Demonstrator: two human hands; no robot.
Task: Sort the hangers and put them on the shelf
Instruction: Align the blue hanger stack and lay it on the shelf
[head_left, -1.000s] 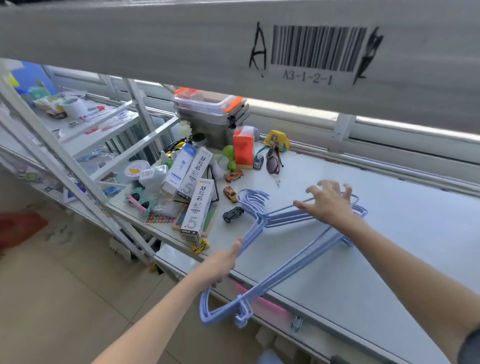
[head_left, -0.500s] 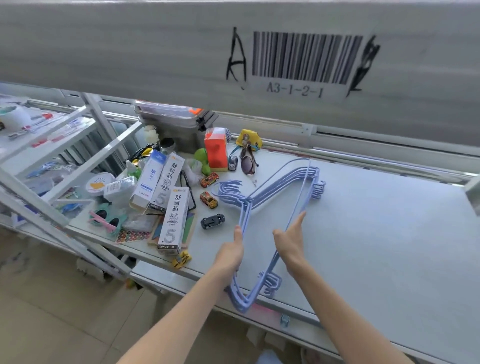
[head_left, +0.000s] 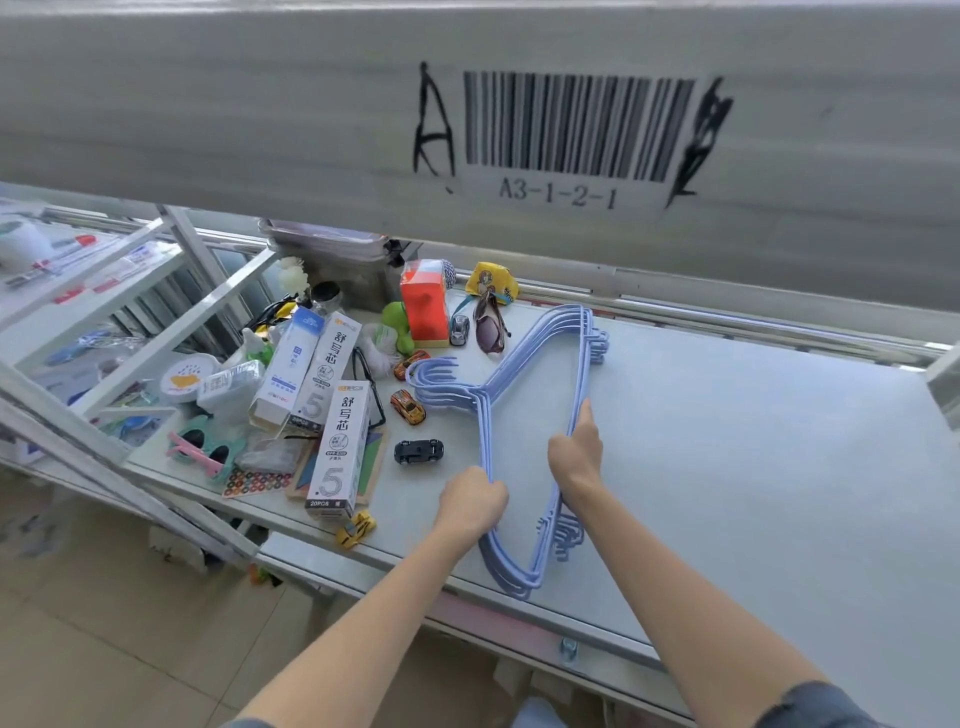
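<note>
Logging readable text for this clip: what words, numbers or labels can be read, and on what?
"A3-1-2-1": under the barcode on the shelf beam.
"A": hand-drawn, left of the barcode.
"5" and "20PCS": front white box.
"5": white box behind it.
Smaller box print, blue box and round tub: unreadable.

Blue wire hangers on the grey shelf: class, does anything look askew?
The stack of blue wire hangers is fanned; its hooks splay apart instead of nesting. The near corner sits close to the grey shelf front edge.
</note>
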